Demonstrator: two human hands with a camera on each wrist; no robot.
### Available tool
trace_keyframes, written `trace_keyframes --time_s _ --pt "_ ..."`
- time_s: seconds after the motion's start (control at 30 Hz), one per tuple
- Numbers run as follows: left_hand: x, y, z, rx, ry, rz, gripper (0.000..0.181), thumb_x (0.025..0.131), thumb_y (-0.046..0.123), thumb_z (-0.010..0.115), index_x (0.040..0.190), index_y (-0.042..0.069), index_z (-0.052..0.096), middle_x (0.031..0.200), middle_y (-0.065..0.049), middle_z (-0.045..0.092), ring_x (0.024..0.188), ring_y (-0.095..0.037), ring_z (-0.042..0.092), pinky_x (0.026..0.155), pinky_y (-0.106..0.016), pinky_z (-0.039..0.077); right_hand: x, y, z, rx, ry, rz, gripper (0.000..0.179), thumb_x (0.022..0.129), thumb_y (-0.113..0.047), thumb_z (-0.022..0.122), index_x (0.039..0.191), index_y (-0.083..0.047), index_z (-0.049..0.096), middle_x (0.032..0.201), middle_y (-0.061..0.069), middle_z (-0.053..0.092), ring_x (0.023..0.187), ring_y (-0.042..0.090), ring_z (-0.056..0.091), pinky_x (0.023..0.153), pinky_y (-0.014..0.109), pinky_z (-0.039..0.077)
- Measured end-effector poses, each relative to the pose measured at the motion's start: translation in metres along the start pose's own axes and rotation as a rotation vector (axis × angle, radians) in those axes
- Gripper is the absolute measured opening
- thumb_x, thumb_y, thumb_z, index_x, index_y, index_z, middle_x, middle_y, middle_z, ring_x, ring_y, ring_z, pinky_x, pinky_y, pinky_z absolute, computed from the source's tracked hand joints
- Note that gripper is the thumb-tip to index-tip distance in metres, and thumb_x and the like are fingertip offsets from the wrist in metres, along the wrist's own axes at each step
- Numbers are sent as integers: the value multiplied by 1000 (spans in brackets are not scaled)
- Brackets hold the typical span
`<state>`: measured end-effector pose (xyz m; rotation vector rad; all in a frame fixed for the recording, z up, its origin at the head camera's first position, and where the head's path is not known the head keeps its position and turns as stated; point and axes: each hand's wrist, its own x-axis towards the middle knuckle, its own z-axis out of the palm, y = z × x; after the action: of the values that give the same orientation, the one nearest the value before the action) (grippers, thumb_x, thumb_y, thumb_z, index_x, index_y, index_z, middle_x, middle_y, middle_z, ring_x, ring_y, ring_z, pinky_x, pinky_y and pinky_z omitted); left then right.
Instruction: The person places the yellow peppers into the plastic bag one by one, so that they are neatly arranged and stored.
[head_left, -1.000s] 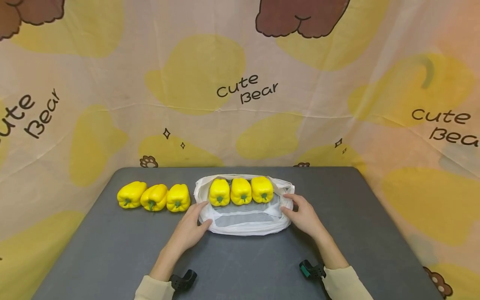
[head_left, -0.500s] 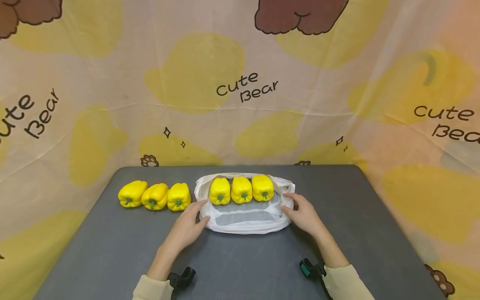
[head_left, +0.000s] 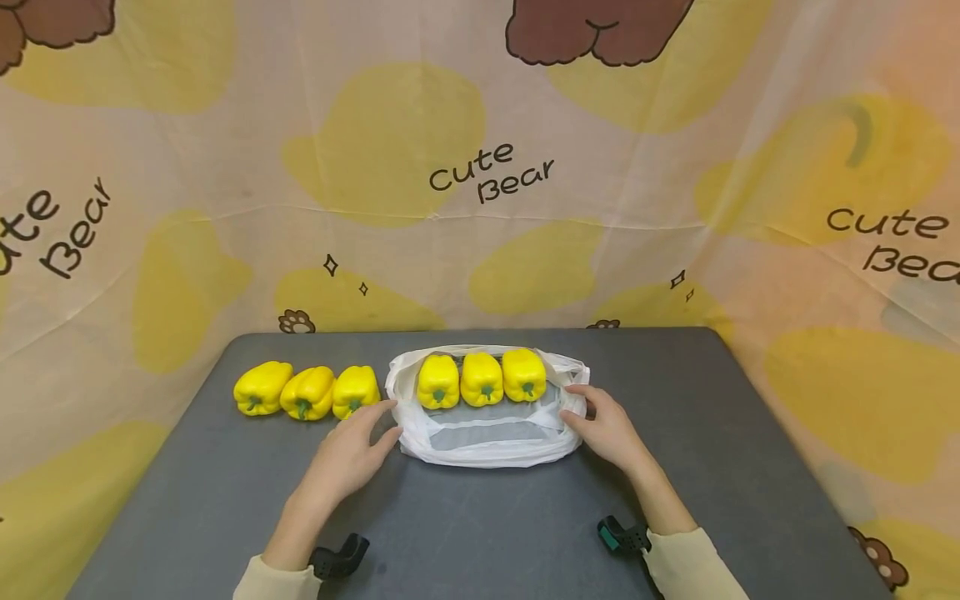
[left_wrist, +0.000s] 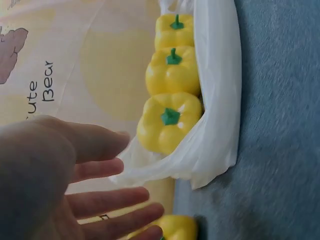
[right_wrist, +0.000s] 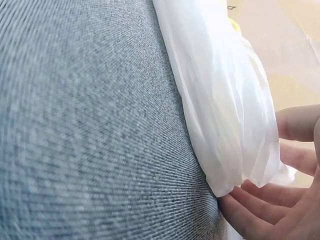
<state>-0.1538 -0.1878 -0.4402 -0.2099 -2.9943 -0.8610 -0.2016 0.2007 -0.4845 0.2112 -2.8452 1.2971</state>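
A white plastic bag [head_left: 480,454] lies on the table with its mouth spread wide. Three yellow bell peppers [head_left: 482,379] sit in a row at its far side, stems toward me. My right hand [head_left: 609,427] grips the bag's right edge; in the right wrist view its fingers [right_wrist: 260,200] reach round the white plastic. My left hand [head_left: 347,458] is just left of the bag, fingers relaxed and holding nothing. Left of the bag stand three more yellow bell peppers [head_left: 306,393] side by side, the nearest partly behind the left hand's fingers.
The dark grey table [head_left: 495,533] ends at a patterned cloth backdrop [head_left: 420,142] behind and at both sides. A black wrist strap device [head_left: 341,557] is on the left wrist, and a similar device [head_left: 622,536] is on the right.
My left hand has let go of the bag's left edge and drawn back to the left. My right hand stays at the right edge, and the peppers keep their places.
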Motion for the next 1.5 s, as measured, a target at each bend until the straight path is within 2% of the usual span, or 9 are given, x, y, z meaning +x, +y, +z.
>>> trace_keyframes --time_s 0.17,0.3,0.43,0.53,0.67,0.77,0.93,1.13,1.5 --pt "3 -8 -9 -46 137 46 37 99 20 66 131 3 65 126 -17 68 111 -35 65 94 -56 53 0 -1 -1 5 0 8 47 95 -21 71 138 -5 60 130 21 60 113 36 61 94 53 52" --pt "6 -16 -11 -98 275 94 29 96 14 68 121 -1 69 113 -17 71 98 -34 68 84 -52 58 0 -2 0 4 -2 15 47 95 -21 71 138 -5 60 130 21 60 113 36 61 94 53 52" --pt "11 -22 -12 -117 395 152 25 94 10 70 114 -4 70 105 -19 71 92 -36 68 77 -53 59 0 -2 0 0 -4 19 47 95 -21 70 138 -5 59 131 21 60 113 36 61 95 54 51" --pt "16 -27 -13 -110 460 182 24 93 9 71 113 -5 70 105 -19 70 90 -36 68 75 -53 60 0 -2 -1 -4 -3 19 47 95 -21 70 138 -5 59 131 21 60 113 36 60 95 54 50" --pt "24 -35 -13 -90 518 208 25 92 8 73 113 -4 71 105 -19 70 90 -35 67 76 -53 59 -1 -2 -2 -5 -4 21 47 95 -22 70 138 -5 59 131 21 60 113 36 60 95 55 50" --pt "30 -42 -12 -76 538 212 26 91 9 74 113 -4 71 106 -19 70 92 -35 66 78 -53 58 -1 -2 -2 -4 -6 23 47 95 -22 69 138 -4 59 131 22 60 112 36 60 95 55 51" --pt "37 -50 -10 -66 549 164 27 91 11 75 113 -4 71 109 -20 69 95 -38 63 82 -54 54 -1 -3 -1 -5 -9 29 47 96 -21 69 139 -4 59 131 21 60 111 35 60 94 54 51" --pt "43 -58 -5 -48 525 112 32 90 14 77 115 -4 69 113 -22 67 103 -40 61 90 -57 50 -1 -5 -2 -5 -11 34 47 96 -21 69 139 -5 59 131 21 60 111 35 59 94 54 50" --pt "46 -62 1 -25 474 70 38 87 14 80 118 -4 68 116 -23 62 112 -42 56 99 -59 44 -2 -5 -3 -1 -8 23 47 95 -21 69 138 -4 59 129 21 61 109 34 59 92 52 51"
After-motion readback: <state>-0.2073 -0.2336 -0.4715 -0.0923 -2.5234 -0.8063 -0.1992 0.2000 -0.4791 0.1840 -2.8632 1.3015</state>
